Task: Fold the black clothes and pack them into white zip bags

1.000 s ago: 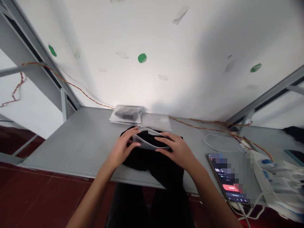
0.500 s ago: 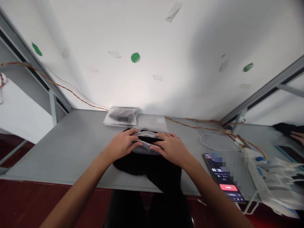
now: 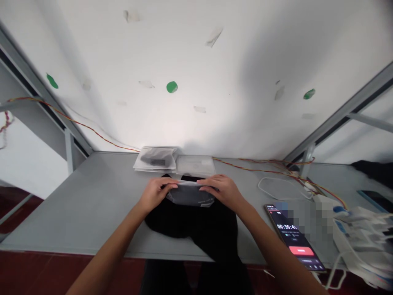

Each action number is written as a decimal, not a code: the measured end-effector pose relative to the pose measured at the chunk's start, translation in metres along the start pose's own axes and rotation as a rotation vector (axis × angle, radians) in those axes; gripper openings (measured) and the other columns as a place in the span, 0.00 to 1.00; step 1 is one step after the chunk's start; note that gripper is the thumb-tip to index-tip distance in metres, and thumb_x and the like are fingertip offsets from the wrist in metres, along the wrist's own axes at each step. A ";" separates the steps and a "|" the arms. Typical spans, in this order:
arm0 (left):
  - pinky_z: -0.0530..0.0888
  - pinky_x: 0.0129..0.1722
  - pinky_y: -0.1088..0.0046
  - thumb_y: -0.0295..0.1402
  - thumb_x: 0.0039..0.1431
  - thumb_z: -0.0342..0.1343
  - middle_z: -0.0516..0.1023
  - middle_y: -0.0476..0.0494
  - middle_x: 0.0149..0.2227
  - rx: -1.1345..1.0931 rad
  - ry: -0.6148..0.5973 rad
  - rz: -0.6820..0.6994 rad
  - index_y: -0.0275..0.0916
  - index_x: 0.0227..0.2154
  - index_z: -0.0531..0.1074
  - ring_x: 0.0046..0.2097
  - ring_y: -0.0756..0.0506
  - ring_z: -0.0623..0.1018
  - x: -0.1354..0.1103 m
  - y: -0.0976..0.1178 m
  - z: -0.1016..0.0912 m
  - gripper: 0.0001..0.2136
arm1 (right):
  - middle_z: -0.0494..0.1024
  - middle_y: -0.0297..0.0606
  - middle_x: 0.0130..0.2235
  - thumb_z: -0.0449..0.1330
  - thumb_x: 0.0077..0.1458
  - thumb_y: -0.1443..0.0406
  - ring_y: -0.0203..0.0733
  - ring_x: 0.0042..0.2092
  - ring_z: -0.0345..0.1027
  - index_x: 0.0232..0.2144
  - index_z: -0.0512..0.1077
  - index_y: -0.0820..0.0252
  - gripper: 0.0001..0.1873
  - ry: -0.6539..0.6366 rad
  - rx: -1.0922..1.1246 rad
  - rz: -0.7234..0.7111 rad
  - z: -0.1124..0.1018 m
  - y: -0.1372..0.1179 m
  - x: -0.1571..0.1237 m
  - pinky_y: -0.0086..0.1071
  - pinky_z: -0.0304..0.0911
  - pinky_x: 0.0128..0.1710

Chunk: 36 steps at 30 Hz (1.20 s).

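Observation:
Both hands pinch the top edge of a translucent plastic bag (image 3: 190,194), which has faint white print at its lower right. My left hand (image 3: 156,191) grips the left end of that edge between thumb and fingers. At the right end, my right hand (image 3: 221,189) holds it the same way. Something dark shows through the plastic. Beneath the bag lies a black cloth (image 3: 196,229), spread over the table's front and hanging past its edge. Whether the cloth is a garment I cannot tell.
Behind the hands, a frosted bag with a dark item inside (image 3: 156,159) lies beside a flat clear bag (image 3: 196,164) on the grey table (image 3: 101,205). To the right are a phone with a running timer (image 3: 294,237), a white cable (image 3: 282,179) and a white power strip (image 3: 340,241).
The bag's mouth was gaping with fingers inside it; now its edges are together and pinched flat. The view has tilted up slightly. Another person's hand at far right has left the view.

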<state>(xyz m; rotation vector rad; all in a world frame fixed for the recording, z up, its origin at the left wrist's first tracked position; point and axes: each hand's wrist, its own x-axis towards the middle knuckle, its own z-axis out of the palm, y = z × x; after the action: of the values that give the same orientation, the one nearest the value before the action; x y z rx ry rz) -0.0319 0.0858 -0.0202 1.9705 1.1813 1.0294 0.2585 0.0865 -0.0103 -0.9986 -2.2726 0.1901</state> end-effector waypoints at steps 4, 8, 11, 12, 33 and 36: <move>0.78 0.46 0.66 0.45 0.62 0.61 0.86 0.44 0.38 -0.087 0.126 -0.067 0.42 0.45 0.80 0.40 0.43 0.83 -0.002 -0.002 0.005 0.15 | 0.87 0.29 0.40 0.62 0.67 0.61 0.40 0.37 0.82 0.43 0.81 0.47 0.08 0.073 -0.016 0.146 0.009 0.005 -0.001 0.35 0.69 0.47; 0.79 0.40 0.68 0.47 0.52 0.69 0.85 0.45 0.32 -0.261 0.186 -0.194 0.39 0.43 0.79 0.36 0.43 0.83 -0.003 -0.008 -0.001 0.21 | 0.87 0.32 0.40 0.61 0.67 0.60 0.44 0.42 0.80 0.38 0.81 0.49 0.08 0.065 -0.054 0.161 0.000 0.000 0.001 0.38 0.67 0.48; 0.80 0.41 0.66 0.49 0.48 0.71 0.85 0.42 0.34 -0.306 0.201 -0.229 0.38 0.38 0.80 0.38 0.41 0.84 -0.005 -0.010 -0.007 0.21 | 0.86 0.36 0.42 0.62 0.66 0.62 0.47 0.49 0.77 0.41 0.80 0.51 0.07 0.063 -0.121 0.056 -0.008 -0.018 0.014 0.42 0.62 0.53; 0.80 0.42 0.66 0.49 0.48 0.71 0.86 0.42 0.34 -0.306 0.207 -0.229 0.38 0.36 0.81 0.38 0.41 0.84 -0.005 -0.009 -0.008 0.20 | 0.85 0.36 0.44 0.61 0.66 0.62 0.47 0.50 0.75 0.43 0.80 0.51 0.07 0.058 -0.124 0.024 -0.008 -0.026 0.021 0.43 0.61 0.54; 0.82 0.45 0.63 0.47 0.51 0.69 0.86 0.43 0.35 -0.195 0.405 -0.172 0.40 0.32 0.83 0.39 0.40 0.85 -0.018 -0.014 -0.018 0.14 | 0.85 0.32 0.39 0.66 0.63 0.61 0.46 0.44 0.75 0.32 0.79 0.51 0.06 0.023 -0.193 0.156 -0.015 -0.020 0.035 0.42 0.60 0.51; 0.82 0.46 0.62 0.46 0.52 0.68 0.86 0.43 0.36 -0.171 0.391 -0.152 0.40 0.32 0.83 0.40 0.40 0.85 -0.019 -0.012 -0.018 0.14 | 0.85 0.32 0.39 0.64 0.64 0.60 0.46 0.43 0.76 0.33 0.78 0.50 0.07 0.072 -0.224 0.187 -0.030 -0.012 0.016 0.42 0.62 0.50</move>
<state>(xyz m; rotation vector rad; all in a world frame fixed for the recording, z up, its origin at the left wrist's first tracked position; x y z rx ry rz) -0.0576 0.0758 -0.0267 1.5635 1.3712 1.4255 0.2614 0.0860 0.0257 -1.3143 -2.1680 -0.0236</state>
